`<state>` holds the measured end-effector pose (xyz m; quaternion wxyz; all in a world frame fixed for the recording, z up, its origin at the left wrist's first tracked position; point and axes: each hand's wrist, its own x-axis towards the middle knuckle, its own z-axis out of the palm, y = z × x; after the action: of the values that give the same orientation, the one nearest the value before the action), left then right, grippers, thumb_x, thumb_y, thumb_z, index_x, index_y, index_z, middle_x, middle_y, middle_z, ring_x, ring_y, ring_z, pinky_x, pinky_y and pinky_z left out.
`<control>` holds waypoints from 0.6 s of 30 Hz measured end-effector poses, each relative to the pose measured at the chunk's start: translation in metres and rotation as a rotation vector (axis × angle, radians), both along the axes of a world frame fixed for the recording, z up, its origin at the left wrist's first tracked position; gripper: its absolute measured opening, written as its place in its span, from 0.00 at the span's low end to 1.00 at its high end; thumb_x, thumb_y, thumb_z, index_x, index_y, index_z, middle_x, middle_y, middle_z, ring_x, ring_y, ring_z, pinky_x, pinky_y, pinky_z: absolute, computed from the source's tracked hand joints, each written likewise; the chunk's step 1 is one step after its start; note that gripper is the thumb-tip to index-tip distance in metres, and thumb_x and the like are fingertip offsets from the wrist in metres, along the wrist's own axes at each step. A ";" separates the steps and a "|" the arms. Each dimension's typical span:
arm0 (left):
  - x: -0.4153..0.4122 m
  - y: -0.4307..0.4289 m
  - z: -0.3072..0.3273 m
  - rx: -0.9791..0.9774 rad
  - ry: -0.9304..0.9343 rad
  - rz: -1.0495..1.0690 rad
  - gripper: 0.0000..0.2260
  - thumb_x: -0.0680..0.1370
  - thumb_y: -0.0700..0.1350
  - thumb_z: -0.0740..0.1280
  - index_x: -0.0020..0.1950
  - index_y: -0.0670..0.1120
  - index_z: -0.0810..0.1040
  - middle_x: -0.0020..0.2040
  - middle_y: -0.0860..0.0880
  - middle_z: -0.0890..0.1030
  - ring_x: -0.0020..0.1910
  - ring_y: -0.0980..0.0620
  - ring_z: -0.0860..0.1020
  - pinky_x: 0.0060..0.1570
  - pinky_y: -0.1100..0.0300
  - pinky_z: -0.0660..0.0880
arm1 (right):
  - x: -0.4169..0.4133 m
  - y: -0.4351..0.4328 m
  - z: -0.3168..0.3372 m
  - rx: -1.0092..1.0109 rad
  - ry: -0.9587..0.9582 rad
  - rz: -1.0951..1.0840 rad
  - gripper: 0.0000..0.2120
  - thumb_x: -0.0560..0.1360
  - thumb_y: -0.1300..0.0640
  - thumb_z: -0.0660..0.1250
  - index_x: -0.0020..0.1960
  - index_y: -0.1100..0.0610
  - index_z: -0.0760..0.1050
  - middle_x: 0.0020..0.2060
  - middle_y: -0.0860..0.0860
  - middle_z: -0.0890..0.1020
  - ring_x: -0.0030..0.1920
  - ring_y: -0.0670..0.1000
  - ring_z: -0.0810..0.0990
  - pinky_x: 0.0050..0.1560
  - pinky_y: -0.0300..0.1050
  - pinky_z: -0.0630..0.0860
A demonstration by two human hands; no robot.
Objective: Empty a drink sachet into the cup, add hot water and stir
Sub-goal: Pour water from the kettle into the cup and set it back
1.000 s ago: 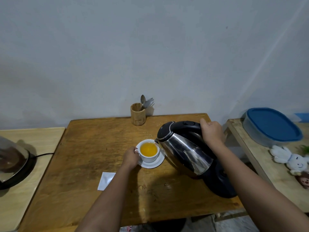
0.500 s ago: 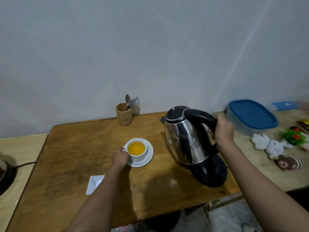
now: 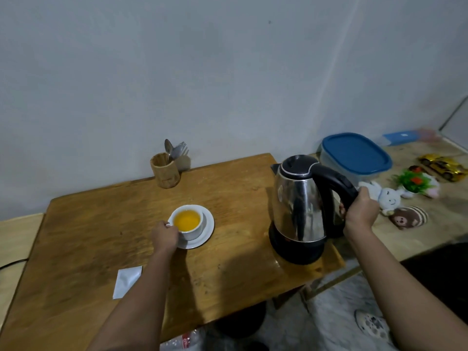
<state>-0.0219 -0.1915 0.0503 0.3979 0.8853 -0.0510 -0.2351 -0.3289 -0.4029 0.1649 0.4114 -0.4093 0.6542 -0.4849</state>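
A white cup [image 3: 188, 221] full of orange drink stands on a white saucer [image 3: 206, 233] in the middle of the wooden table [image 3: 83, 231]. My left hand [image 3: 164, 236] grips the cup's handle on its left side. A steel kettle [image 3: 297, 201] with a black lid stands upright on its black base [image 3: 296, 250] near the table's right edge. My right hand [image 3: 361, 212] is closed around the kettle's black handle. A white sachet [image 3: 126, 281] lies flat on the table, left of my left forearm.
A wooden holder [image 3: 164, 171] with a spoon and forks stands at the table's back edge by the wall. On the side table to the right are a blue-lidded container [image 3: 355, 154], soft toys [image 3: 387, 197] and a small plant [image 3: 414, 181]. A cable [image 3: 11, 263] lies at far left.
The kettle went from tilted over the cup to upright, moved right and came down onto its base. My left hand stayed on the cup. The view swung to the right.
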 end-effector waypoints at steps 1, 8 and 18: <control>0.000 0.000 0.000 0.000 -0.001 0.005 0.14 0.77 0.38 0.57 0.60 0.36 0.73 0.58 0.34 0.76 0.56 0.36 0.75 0.47 0.50 0.70 | -0.005 0.000 -0.005 0.014 -0.032 -0.019 0.14 0.67 0.50 0.57 0.26 0.56 0.63 0.26 0.54 0.67 0.31 0.56 0.66 0.37 0.53 0.63; -0.001 0.002 -0.006 -0.052 0.012 0.057 0.14 0.77 0.39 0.56 0.60 0.38 0.72 0.59 0.36 0.76 0.56 0.36 0.74 0.50 0.49 0.71 | -0.035 0.000 -0.035 0.018 -0.284 -0.007 0.14 0.71 0.54 0.55 0.27 0.55 0.64 0.15 0.49 0.69 0.16 0.47 0.64 0.18 0.36 0.57; -0.009 0.001 -0.007 -0.096 0.011 0.096 0.14 0.78 0.39 0.55 0.62 0.39 0.72 0.59 0.37 0.76 0.56 0.38 0.74 0.47 0.52 0.68 | -0.050 -0.005 -0.063 0.021 -0.436 0.013 0.12 0.69 0.53 0.54 0.28 0.55 0.61 0.14 0.48 0.68 0.16 0.48 0.62 0.19 0.34 0.55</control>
<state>-0.0305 -0.1906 0.0438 0.4510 0.8653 -0.0177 -0.2180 -0.3788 -0.4082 0.1021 0.5505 -0.2946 0.5521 -0.5526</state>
